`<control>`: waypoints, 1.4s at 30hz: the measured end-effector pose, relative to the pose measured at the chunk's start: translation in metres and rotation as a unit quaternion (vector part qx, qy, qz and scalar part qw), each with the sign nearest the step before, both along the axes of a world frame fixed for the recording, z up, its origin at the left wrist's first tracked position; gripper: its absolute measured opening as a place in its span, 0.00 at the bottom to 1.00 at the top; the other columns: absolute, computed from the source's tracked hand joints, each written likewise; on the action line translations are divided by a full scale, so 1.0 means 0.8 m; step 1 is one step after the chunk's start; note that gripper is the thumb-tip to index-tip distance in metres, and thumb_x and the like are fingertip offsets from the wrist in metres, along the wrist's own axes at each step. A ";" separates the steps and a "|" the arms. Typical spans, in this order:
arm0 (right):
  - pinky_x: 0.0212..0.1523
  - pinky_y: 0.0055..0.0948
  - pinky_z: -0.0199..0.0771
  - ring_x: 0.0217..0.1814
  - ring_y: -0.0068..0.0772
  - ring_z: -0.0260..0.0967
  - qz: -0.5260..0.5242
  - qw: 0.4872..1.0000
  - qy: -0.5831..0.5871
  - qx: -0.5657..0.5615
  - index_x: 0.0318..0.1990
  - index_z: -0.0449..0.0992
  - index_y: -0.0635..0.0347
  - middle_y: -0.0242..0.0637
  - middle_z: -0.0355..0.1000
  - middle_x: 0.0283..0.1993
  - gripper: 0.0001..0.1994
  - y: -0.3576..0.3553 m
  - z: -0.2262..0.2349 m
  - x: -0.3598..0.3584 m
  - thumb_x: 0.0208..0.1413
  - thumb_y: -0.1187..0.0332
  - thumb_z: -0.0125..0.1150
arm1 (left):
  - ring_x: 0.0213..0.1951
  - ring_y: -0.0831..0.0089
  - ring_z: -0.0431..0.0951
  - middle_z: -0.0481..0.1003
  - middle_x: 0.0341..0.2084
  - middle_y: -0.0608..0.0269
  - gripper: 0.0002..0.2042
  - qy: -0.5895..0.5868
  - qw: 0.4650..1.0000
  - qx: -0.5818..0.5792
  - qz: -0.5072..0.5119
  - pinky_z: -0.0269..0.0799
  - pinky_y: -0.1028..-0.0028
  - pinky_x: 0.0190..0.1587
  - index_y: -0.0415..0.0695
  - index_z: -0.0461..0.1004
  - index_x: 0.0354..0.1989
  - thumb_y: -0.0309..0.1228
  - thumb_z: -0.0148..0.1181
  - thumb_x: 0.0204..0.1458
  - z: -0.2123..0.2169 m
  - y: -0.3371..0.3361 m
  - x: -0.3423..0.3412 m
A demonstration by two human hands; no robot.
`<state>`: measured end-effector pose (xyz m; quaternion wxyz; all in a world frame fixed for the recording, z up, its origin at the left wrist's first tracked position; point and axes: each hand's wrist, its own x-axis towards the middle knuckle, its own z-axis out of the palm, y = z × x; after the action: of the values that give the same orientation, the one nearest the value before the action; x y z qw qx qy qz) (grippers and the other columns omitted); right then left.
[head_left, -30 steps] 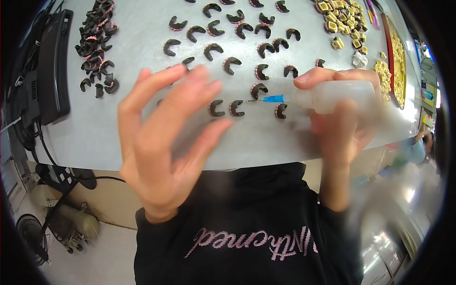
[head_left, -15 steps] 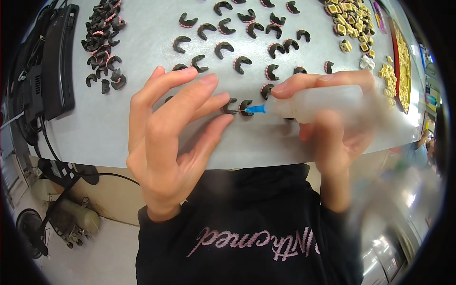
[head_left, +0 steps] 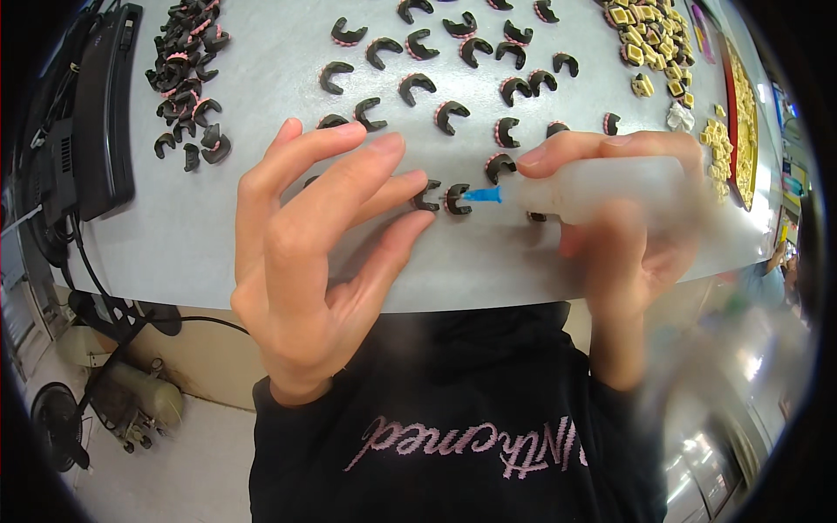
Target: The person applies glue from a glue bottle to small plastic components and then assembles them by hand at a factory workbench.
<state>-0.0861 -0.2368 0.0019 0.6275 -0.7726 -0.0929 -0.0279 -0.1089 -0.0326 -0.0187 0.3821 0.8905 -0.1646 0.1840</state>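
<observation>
My left hand (head_left: 318, 240) pinches a small black horseshoe-shaped piece (head_left: 427, 197) between the thumb and one finger, with its opening facing right. The other fingers are raised above it. My right hand (head_left: 623, 248) is closed around a translucent white squeeze bottle (head_left: 610, 183), which lies almost level and points left. Its blue dispensing tip (head_left: 484, 195) hovers just right of the pinched piece, over a second black horseshoe piece with a pink beaded edge (head_left: 456, 200). Whether the tip touches either piece cannot be told. Another black piece (head_left: 500, 167) lies beside my right fingertips.
Several more black horseshoe pieces (head_left: 418, 87) are spread over the grey table (head_left: 270, 96). A heap of them (head_left: 183, 74) lies at the left, beside a black device with cables (head_left: 109, 105). Small yellow-and-dark pieces (head_left: 649, 39) and a red-edged tray (head_left: 743, 131) are at the far right.
The bottle and its blue tip have drawn back slightly to the right, away from the pinched piece. My left hand keeps the same pinch. The whole view has shifted a little.
</observation>
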 end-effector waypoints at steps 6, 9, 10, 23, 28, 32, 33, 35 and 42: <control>0.20 0.17 0.61 0.17 0.19 0.61 0.007 0.999 -0.032 0.001 0.49 0.63 0.63 0.56 0.79 0.37 0.22 0.003 -0.005 0.004 0.65 0.52 0.57 | 0.54 0.59 0.77 0.84 0.34 0.58 0.33 -0.003 1.000 0.003 0.001 0.59 0.51 0.66 0.38 0.66 0.55 0.16 0.74 0.38 0.000 0.001 0.001; 0.19 0.17 0.60 0.17 0.19 0.61 0.007 0.999 -0.039 0.001 0.49 0.63 0.64 0.56 0.78 0.37 0.21 0.003 -0.006 0.005 0.65 0.53 0.57 | 0.54 0.59 0.77 0.84 0.34 0.58 0.33 -0.002 1.000 0.006 0.002 0.59 0.51 0.66 0.38 0.66 0.55 0.16 0.75 0.38 0.000 0.001 0.001; 0.19 0.17 0.60 0.17 0.19 0.61 0.008 0.999 -0.042 0.001 0.49 0.63 0.64 0.56 0.78 0.37 0.21 0.003 -0.006 0.006 0.65 0.53 0.57 | 0.54 0.59 0.77 0.84 0.34 0.58 0.33 -0.004 1.000 0.005 0.001 0.59 0.51 0.66 0.38 0.66 0.55 0.16 0.75 0.38 0.000 0.001 0.001; 0.20 0.17 0.59 0.19 0.18 0.59 -0.026 0.999 -0.045 0.010 0.50 0.64 0.61 0.54 0.78 0.39 0.21 0.000 -0.004 0.006 0.65 0.51 0.55 | 0.55 0.57 0.78 0.83 0.40 0.50 0.31 -0.021 0.998 0.001 0.054 0.52 0.49 0.70 0.36 0.65 0.57 0.17 0.72 0.42 0.005 0.021 0.007; 0.19 0.16 0.59 0.20 0.18 0.61 -0.003 0.997 -0.070 0.026 0.48 0.65 0.61 0.54 0.79 0.39 0.18 0.022 -0.007 0.013 0.66 0.54 0.55 | 0.54 0.60 0.78 0.83 0.40 0.52 0.29 -0.014 1.000 0.019 0.014 0.51 0.48 0.70 0.37 0.67 0.56 0.19 0.71 0.43 0.006 0.023 0.014; 0.20 0.16 0.60 0.21 0.19 0.64 0.015 0.997 -0.068 0.012 0.48 0.65 0.63 0.55 0.79 0.39 0.16 0.028 -0.002 0.015 0.66 0.58 0.55 | 0.54 0.62 0.79 0.83 0.39 0.55 0.29 -0.017 1.000 0.026 -0.001 0.51 0.48 0.70 0.38 0.67 0.57 0.19 0.71 0.44 0.004 0.024 0.017; 0.20 0.15 0.60 0.22 0.20 0.66 0.021 0.998 -0.057 0.009 0.47 0.65 0.64 0.55 0.79 0.39 0.16 0.029 0.000 0.016 0.66 0.59 0.55 | 0.54 0.62 0.79 0.83 0.39 0.55 0.29 -0.016 1.000 0.027 0.001 0.51 0.48 0.70 0.38 0.67 0.57 0.19 0.71 0.44 0.005 0.024 0.018; 0.21 0.15 0.62 0.25 0.23 0.69 0.023 0.996 -0.078 0.023 0.47 0.65 0.65 0.56 0.79 0.39 0.15 0.032 -0.007 0.018 0.65 0.60 0.55 | 0.51 0.63 0.81 0.83 0.38 0.57 0.29 0.002 1.000 0.012 -0.001 0.50 0.48 0.70 0.38 0.67 0.57 0.19 0.71 0.44 0.007 0.023 0.018; 0.23 0.17 0.66 0.37 0.35 0.78 0.041 0.991 -0.116 0.057 0.48 0.65 0.66 0.57 0.78 0.37 0.14 0.032 -0.016 0.021 0.65 0.64 0.56 | 0.43 0.68 0.83 0.84 0.37 0.59 0.29 0.006 1.000 0.020 -0.001 0.50 0.48 0.70 0.39 0.67 0.57 0.18 0.71 0.43 0.006 0.023 0.018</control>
<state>-0.0694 -0.2114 -0.0108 0.6561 -0.7226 -0.1950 -0.0969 -0.0946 -0.0142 -0.0137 0.3651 0.8989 -0.1672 0.1751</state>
